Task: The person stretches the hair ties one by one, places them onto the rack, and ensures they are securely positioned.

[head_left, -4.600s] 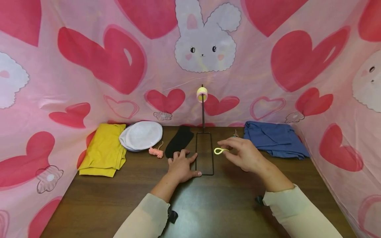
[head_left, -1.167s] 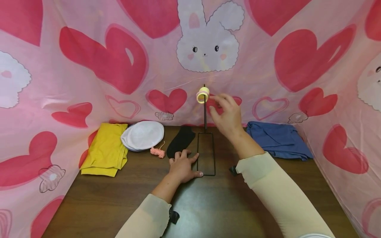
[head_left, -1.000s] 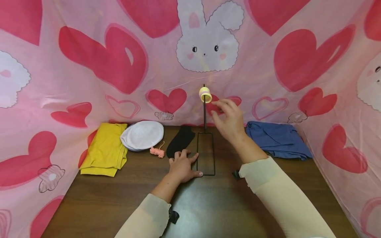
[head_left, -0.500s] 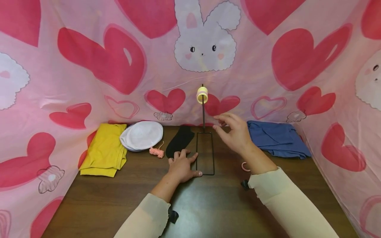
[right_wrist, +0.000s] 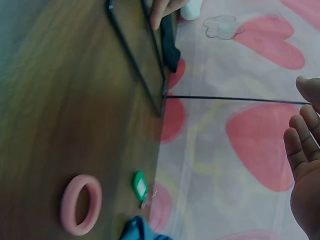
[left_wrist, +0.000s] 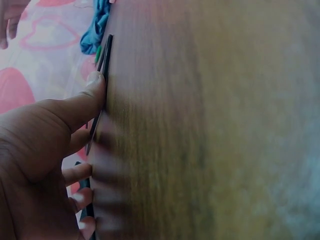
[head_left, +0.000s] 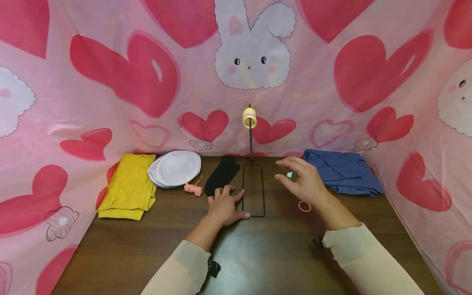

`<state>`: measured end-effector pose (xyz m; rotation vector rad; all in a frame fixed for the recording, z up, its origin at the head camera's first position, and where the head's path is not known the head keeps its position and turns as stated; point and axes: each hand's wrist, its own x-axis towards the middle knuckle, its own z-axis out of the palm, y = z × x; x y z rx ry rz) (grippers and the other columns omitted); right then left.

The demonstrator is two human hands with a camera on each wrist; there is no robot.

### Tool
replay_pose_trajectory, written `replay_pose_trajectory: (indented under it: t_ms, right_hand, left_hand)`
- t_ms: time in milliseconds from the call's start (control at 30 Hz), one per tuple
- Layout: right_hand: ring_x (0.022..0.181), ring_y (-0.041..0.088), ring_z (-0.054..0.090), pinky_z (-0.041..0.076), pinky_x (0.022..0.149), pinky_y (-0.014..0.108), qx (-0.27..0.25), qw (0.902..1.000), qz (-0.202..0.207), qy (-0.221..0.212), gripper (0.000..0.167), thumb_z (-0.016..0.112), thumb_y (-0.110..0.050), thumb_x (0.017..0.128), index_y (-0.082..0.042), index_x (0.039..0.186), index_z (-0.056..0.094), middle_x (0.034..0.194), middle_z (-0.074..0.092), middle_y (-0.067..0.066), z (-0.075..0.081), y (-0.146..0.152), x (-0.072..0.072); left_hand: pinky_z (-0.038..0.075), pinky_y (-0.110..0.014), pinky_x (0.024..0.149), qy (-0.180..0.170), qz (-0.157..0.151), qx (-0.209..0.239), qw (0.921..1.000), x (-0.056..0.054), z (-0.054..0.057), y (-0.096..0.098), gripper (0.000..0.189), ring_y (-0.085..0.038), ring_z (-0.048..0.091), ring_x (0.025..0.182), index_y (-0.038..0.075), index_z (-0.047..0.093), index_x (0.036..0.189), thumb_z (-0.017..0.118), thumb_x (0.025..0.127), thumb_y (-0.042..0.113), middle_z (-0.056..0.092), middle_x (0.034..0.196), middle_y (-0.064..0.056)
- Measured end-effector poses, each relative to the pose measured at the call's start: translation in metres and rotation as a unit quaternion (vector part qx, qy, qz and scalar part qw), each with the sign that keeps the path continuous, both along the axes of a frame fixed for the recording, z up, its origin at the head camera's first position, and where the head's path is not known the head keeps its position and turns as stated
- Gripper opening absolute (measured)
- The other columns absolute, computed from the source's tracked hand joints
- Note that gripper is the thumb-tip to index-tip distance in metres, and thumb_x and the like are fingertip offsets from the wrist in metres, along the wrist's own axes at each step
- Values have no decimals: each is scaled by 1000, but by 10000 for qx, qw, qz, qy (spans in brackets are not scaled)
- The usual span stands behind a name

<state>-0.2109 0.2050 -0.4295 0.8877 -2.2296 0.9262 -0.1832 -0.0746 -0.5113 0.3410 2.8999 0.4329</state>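
Note:
My left hand [head_left: 225, 207] rests with spread fingers on the left edge of a black wire stand's base [head_left: 264, 192]. In the left wrist view, its thumb [left_wrist: 95, 82] presses on the wire. Yellow and pink rings [head_left: 249, 112] hang at the top of the stand's upright [head_left: 251, 143]. Right of the stand, my right hand [head_left: 304, 180] hovers over the table, fingers loosely bent, holding nothing. Close to it lie a green key tag [head_left: 289, 175], partly hidden behind the hand, and a pink ring [right_wrist: 69, 205], which the right wrist view shows whole.
Behind my left hand lies a black sock [head_left: 223, 174]. Farther left are a coral yarn bundle [head_left: 193, 189], a round white cloth item [head_left: 180, 168] and folded yellow cloth [head_left: 129, 184]. Folded blue cloth [head_left: 339, 172] sits at the back right, by the patterned curtain.
Earlier my right hand pinched a yellow loop beside the stand, then rose to the hanging rings. It has since come down and right without it, uncovering the pink ring. My left hand stayed put.

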Motion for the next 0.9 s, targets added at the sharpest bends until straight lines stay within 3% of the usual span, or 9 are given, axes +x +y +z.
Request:
replay_pose_trajectory:
  t_ms: [133, 367, 567, 900]
  right_hand:
    - [88, 11, 63, 48, 75, 21, 136, 9997, 10, -202, 42, 90, -12, 79, -10, 119, 76, 114, 72, 2, -6, 10, 7]
    - [96, 15, 65, 56, 76, 38, 633, 9945, -237, -804, 48, 91, -18, 80, -14, 125, 74, 117, 71, 0, -20, 27, 20]
    - [97, 20, 68, 57, 80, 44, 795, 9907, -261, -1073, 50, 92, -17, 79, -14, 125, 74, 120, 71, 3, -32, 40, 28]
    - [114, 26, 65, 53, 90, 52, 1243, 9808, -281, -1478, 54, 92, -23, 80, -14, 129, 72, 124, 70, 4, -49, 62, 33]
  left_hand:
    - [32, -58, 96, -2, -1, 0, 10000, 0, 0, -1, 88, -38, 31, 138, 40, 46, 156, 76, 80, 70, 35, 159, -6]
    - [32, -57, 95, 8, 1, 48, 10000, 1, 2, -1, 87, -38, 32, 138, 39, 47, 156, 78, 80, 69, 36, 159, -6]
    - [32, -57, 95, 29, -21, 56, 10000, 1, 1, -1, 87, -38, 32, 138, 39, 48, 156, 78, 80, 68, 36, 159, -7]
    - [32, -59, 96, 29, -30, 48, 10000, 1, 2, 0, 87, -38, 32, 138, 38, 47, 156, 78, 80, 68, 36, 159, -7]
